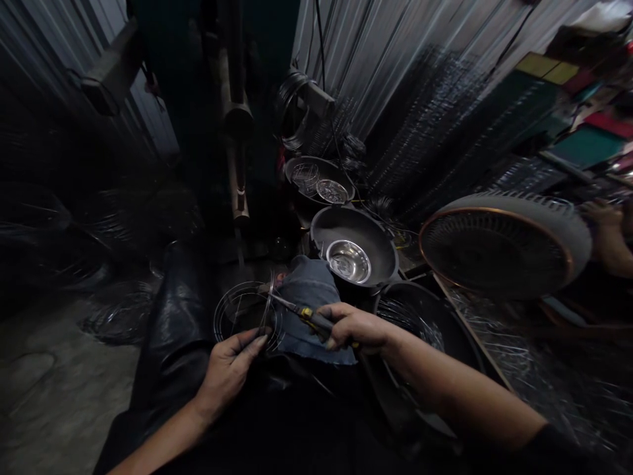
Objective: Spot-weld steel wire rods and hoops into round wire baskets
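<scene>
My left hand (pixel 237 363) pinches the near edge of a round wire frame (pixel 220 328), made of thin concentric rings with crossing wires. The frame is held over my lap, by a grey-blue cloth (pixel 311 284). In my right hand (pixel 353 326) is a pair of long-nose pliers (pixel 319 322) with grey and yellow handles. Their thin metal tip reaches left to the upright wires at the frame's right side. Whether the jaws grip a wire is too small to tell.
Ahead stand a dark pan (pixel 390 244) with a shiny steel bowl (pixel 349 262), and another pan (pixel 291 168) holding wire pieces. A basin of black wires (pixel 410 320) is at my right, beside a fan (pixel 499 247). Another person's arm (pixel 610 237) shows far right.
</scene>
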`<state>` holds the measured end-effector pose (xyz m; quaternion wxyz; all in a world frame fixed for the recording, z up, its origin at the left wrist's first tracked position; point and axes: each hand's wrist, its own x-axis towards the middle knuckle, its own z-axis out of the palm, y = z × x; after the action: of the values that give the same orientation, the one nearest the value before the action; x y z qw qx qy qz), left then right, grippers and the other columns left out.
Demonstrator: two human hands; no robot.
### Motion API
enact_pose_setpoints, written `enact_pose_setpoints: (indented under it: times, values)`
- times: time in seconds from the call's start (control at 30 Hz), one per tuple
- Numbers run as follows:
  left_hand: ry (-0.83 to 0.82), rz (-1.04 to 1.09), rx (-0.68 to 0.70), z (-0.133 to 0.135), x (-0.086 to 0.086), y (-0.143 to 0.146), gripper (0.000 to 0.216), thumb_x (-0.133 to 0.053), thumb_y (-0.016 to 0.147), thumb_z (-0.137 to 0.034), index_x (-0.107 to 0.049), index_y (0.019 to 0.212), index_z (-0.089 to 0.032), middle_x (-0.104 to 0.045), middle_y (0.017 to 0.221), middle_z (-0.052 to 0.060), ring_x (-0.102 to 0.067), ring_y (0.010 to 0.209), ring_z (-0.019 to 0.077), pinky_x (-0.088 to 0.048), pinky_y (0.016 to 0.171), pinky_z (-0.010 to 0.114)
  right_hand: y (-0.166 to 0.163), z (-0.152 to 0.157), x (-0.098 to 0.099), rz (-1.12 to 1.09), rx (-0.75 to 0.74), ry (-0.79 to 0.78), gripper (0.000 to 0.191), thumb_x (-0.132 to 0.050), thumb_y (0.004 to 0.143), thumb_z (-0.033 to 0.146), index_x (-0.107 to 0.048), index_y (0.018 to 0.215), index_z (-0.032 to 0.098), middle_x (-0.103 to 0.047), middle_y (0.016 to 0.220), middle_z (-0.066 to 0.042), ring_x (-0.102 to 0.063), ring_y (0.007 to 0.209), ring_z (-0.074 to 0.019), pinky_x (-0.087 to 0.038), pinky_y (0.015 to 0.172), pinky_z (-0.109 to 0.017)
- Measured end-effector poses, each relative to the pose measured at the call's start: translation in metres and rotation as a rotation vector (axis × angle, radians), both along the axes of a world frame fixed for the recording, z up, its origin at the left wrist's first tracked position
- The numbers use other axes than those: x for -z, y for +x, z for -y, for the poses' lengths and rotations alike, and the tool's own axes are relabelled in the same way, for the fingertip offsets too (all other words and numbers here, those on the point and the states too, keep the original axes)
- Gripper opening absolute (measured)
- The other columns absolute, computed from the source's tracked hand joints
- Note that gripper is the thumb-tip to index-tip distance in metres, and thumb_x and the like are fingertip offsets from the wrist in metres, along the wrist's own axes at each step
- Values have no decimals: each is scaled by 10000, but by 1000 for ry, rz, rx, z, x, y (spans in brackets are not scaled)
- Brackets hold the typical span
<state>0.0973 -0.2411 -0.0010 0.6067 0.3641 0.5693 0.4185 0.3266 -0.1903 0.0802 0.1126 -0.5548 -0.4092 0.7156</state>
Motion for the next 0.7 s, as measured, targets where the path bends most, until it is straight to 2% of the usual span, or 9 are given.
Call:
enact_pose_setpoints:
  times: [0.07, 0.17, 0.27, 0.33, 0.43, 0.5, 0.7]
  values:
    - [21, -17, 7, 1, 1, 0, 434, -752, 550, -526, -761, 828, -193, -740, 881, 76, -688, 828, 234, -565, 765, 314, -5, -5, -11, 159, -33, 15, 162, -621, 496, 168, -563, 647, 173, -481, 480, 57, -399, 424, -80, -266, 403, -195]
    - [42, -62, 19, 4, 2, -1, 428, -735, 586, -526, -759, 851, -191, -738, 911, 78, -682, 863, 235, -554, 803, 316, -15, -14, -31, 401, -219, 101, 105, -643, 583, 194, -542, 600, 176, -502, 498, 28, -440, 452, -101, -293, 411, -212]
    - [30, -91, 25, 7, 3, -1, 444, -728, 598, -536, -757, 872, -189, -735, 934, 80, -675, 901, 239, -542, 842, 324, -22, -22, -45, 557, -400, 183, 241, -686, 669, 293, -511, 549, 180, -470, 468, 25, -434, 450, -107, -307, 433, -234]
    - [29, -104, 20, 8, 4, -1, 440, -730, 598, -536, -757, 875, -195, -735, 940, 75, -673, 906, 239, -539, 850, 323, -23, -25, -46, 580, -441, 241, 295, -709, 671, 312, -485, 528, 185, -406, 430, 51, -393, 433, -90, -290, 436, -232]
    - [52, -110, 5, 9, 8, -2, 403, -725, 617, -520, -759, 872, -210, -738, 911, 65, -679, 860, 228, -546, 829, 319, -18, -23, -29, 466, -436, 265, 291, -725, 648, 302, -483, 540, 182, -384, 435, 72, -368, 437, -72, -271, 432, -217]
    - [72, -105, -12, 10, 10, -3, 373, -731, 619, -504, -763, 853, -215, -740, 874, 63, -681, 824, 226, -554, 811, 320, -13, -18, -8, 319, -384, 196, 286, -744, 617, 322, -501, 575, 177, -415, 459, 75, -371, 440, -69, -271, 427, -210]
    - [84, -90, -34, 17, 13, -7, 327, -740, 625, -484, -767, 825, -226, -738, 912, 67, -683, 860, 231, -554, 825, 312, -5, 7, 65, -146, -69, -12, 383, -829, 469, 348, -570, 660, 139, -505, 515, 53, -417, 437, -70, -333, 428, -198]
